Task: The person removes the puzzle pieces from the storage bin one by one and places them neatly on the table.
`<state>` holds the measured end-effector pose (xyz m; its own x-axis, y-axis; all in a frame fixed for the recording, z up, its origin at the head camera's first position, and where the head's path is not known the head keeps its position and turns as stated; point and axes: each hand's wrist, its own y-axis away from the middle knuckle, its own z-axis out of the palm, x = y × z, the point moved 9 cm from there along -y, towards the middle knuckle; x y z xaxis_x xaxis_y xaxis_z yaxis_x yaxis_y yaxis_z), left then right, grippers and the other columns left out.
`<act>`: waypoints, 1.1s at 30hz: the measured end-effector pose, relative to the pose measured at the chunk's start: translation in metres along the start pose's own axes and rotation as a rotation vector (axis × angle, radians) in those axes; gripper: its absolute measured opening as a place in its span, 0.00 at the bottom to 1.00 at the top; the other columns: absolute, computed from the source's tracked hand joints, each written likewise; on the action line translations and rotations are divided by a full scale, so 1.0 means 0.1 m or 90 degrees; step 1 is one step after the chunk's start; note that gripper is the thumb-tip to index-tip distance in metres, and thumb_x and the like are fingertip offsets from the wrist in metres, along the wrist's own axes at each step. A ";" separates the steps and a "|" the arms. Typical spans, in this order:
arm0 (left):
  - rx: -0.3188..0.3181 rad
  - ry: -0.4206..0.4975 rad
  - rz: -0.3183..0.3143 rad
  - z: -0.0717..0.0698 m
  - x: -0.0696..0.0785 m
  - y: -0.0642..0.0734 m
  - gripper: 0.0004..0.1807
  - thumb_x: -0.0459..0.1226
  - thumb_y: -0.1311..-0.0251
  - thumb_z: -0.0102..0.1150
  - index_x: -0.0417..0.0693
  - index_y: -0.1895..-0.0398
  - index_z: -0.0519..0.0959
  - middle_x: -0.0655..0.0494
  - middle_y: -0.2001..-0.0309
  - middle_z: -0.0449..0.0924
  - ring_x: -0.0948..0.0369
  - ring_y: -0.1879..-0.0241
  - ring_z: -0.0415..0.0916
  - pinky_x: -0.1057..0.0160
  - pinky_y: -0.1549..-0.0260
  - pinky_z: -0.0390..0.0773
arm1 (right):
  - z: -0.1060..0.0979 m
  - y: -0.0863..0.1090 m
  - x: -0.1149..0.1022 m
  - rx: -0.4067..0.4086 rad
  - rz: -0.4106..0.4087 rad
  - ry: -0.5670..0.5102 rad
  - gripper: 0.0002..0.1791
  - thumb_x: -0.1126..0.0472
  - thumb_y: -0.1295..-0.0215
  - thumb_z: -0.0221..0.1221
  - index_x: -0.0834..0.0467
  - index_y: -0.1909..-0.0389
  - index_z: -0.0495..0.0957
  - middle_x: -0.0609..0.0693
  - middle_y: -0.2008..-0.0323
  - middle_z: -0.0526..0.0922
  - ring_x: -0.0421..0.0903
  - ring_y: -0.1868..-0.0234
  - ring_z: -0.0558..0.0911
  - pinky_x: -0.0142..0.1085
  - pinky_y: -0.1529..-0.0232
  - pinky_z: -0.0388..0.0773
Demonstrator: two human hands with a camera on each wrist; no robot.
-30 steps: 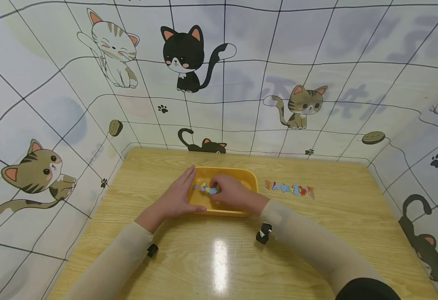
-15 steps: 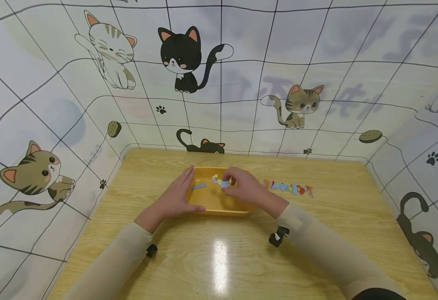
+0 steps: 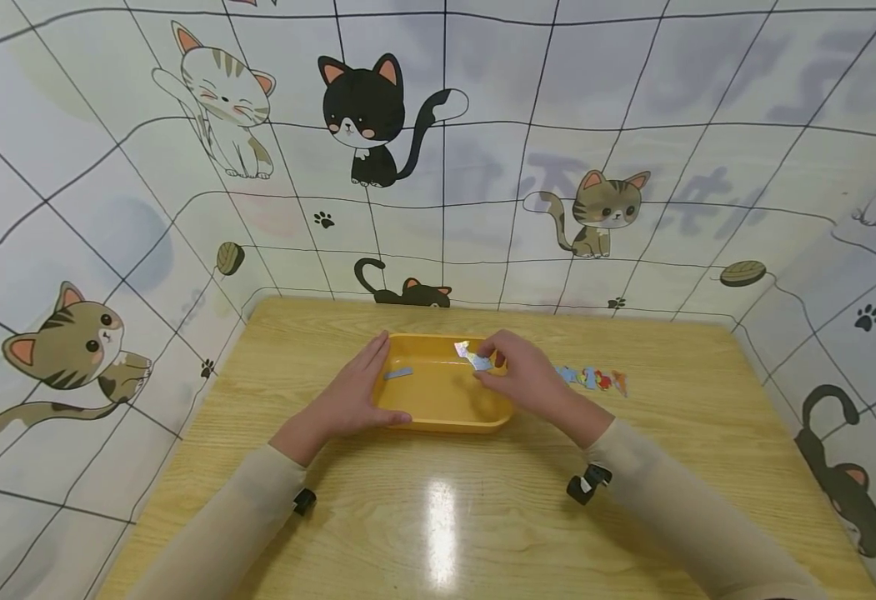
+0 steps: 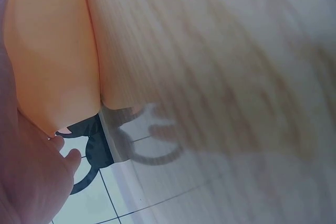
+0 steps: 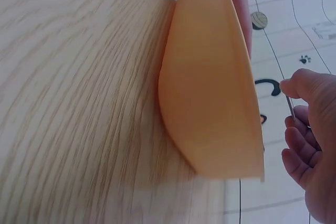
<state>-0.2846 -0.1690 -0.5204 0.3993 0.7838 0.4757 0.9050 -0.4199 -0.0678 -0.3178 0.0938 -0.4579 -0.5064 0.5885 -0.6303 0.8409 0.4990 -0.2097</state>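
Observation:
My right hand (image 3: 516, 372) pinches a thin flat cutout piece (image 3: 471, 355), light blue with a shiny multicoloured end, above the right part of a yellow plastic tray (image 3: 438, 427). In the right wrist view, the piece's thin edge (image 5: 290, 107) shows between thumb and fingers, beyond the tray's rim. My left hand (image 3: 351, 392) rests on the tray's left end, fingers straight along that side and thumb along the near rim. The left wrist view shows fingertips (image 4: 72, 161) at the tray wall (image 4: 58, 51). A narrow blue strip (image 3: 397, 373) lies inside the tray at left.
Right of the tray, a row of small colourful cutout pieces (image 3: 595, 379) lies on the wooden table (image 3: 377, 517); my right hand hides its left end. A cat-patterned cloth (image 3: 483, 167) stands around the table's back and sides.
My right hand has lifted the cutout piece from near the blue strip and carried it right and slightly back across the tray. The left hand stays at the tray's left end.

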 end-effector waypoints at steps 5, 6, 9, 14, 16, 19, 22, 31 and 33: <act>-0.004 -0.002 -0.002 0.01 0.00 0.00 0.81 0.79 0.48 0.70 0.37 0.09 0.41 0.44 0.08 0.36 0.48 0.10 0.36 0.41 0.16 0.51 | -0.18 0.11 0.16 0.024 0.020 0.013 0.14 0.58 0.31 0.77 0.56 0.49 0.86 0.48 0.56 0.85 0.48 0.58 0.80 0.43 0.61 0.78; -0.004 -0.003 -0.002 0.01 0.00 0.00 0.81 0.78 0.48 0.71 0.37 0.09 0.41 0.44 0.08 0.36 0.48 0.10 0.37 0.41 0.16 0.52 | -0.22 0.14 0.18 0.031 0.019 0.019 0.14 0.58 0.31 0.77 0.56 0.49 0.86 0.48 0.56 0.84 0.48 0.59 0.80 0.43 0.62 0.78; 0.001 -0.001 0.002 -0.01 0.02 0.01 0.80 0.76 0.47 0.73 0.37 0.09 0.42 0.43 0.09 0.37 0.47 0.10 0.38 0.40 0.16 0.52 | -0.33 0.21 0.25 0.056 0.007 0.043 0.14 0.59 0.32 0.77 0.56 0.50 0.85 0.49 0.56 0.84 0.49 0.59 0.80 0.43 0.63 0.79; 0.000 0.005 0.001 -0.01 0.02 0.01 0.80 0.75 0.46 0.74 0.37 0.09 0.41 0.44 0.08 0.36 0.47 0.10 0.37 0.40 0.16 0.52 | -0.48 0.32 0.43 0.083 0.015 0.066 0.14 0.60 0.30 0.76 0.56 0.49 0.84 0.50 0.55 0.85 0.53 0.58 0.82 0.44 0.61 0.79; -0.002 0.005 -0.001 -0.01 0.02 0.01 0.80 0.74 0.47 0.75 0.38 0.09 0.41 0.46 0.08 0.35 0.48 0.10 0.37 0.40 0.16 0.51 | -0.54 0.37 0.51 0.089 0.036 0.064 0.14 0.59 0.30 0.76 0.56 0.49 0.84 0.50 0.54 0.85 0.55 0.57 0.82 0.45 0.60 0.79; -0.002 0.007 -0.002 -0.01 0.02 0.00 0.80 0.72 0.46 0.77 0.38 0.09 0.41 0.48 0.08 0.33 0.48 0.10 0.36 0.41 0.16 0.51 | -0.62 0.47 0.65 0.097 0.063 0.072 0.15 0.57 0.28 0.75 0.57 0.48 0.84 0.51 0.54 0.85 0.54 0.56 0.82 0.46 0.60 0.79; 0.002 0.010 0.000 -0.01 0.02 0.00 0.79 0.71 0.46 0.78 0.38 0.09 0.41 0.51 0.08 0.32 0.48 0.10 0.36 0.41 0.16 0.50 | -0.70 0.56 0.76 0.117 0.075 0.088 0.15 0.57 0.28 0.75 0.58 0.49 0.84 0.52 0.55 0.85 0.53 0.57 0.81 0.47 0.61 0.78; 0.006 0.012 0.007 0.00 0.02 0.00 0.80 0.71 0.47 0.78 0.37 0.09 0.41 0.49 0.08 0.33 0.49 0.10 0.36 0.42 0.16 0.50 | -0.90 0.85 1.06 0.167 0.119 0.108 0.16 0.57 0.28 0.75 0.60 0.48 0.84 0.54 0.55 0.85 0.52 0.60 0.81 0.41 0.66 0.77; 0.006 0.009 0.007 0.00 0.01 0.00 0.80 0.72 0.47 0.77 0.37 0.09 0.41 0.49 0.08 0.33 0.49 0.10 0.36 0.42 0.16 0.50 | -0.94 0.92 1.15 0.171 0.135 0.109 0.16 0.57 0.28 0.75 0.60 0.48 0.84 0.54 0.55 0.85 0.51 0.60 0.81 0.39 0.66 0.77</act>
<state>-0.2840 -0.1680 -0.5197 0.4067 0.7728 0.4873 0.9022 -0.4237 -0.0811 -0.3167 0.2671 -0.4798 -0.3219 0.7701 -0.5508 0.9387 0.1839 -0.2915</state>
